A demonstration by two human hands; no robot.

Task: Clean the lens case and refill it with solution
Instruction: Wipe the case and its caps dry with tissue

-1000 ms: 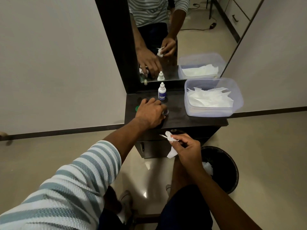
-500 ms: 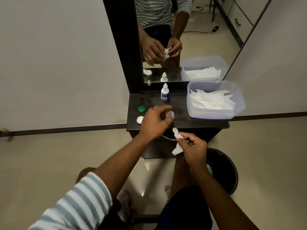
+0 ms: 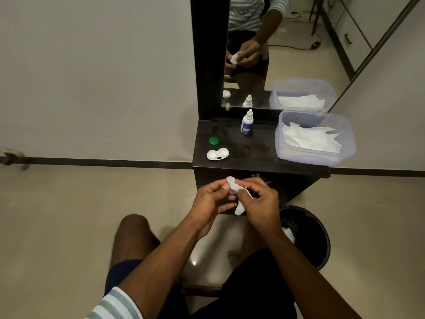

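Wiping is under way: a small pale cap [image 3: 231,192], apparently one of the case's, is pinched in the left hand [image 3: 212,199] while thin crumpled tissue [image 3: 239,194] is pressed to it by the closed right hand [image 3: 262,203]. The glossy white twin-well lens case [image 3: 217,154] lies open on the dark table [image 3: 253,157], beside a ribbed green cap [image 3: 214,140]. Refilling from the solution bottle [image 3: 247,122] seems still ahead.

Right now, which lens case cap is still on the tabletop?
The green cap, behind the open white lens case. A small pale piece, probably the other cap, sits between both hands' fingertips with tissue.
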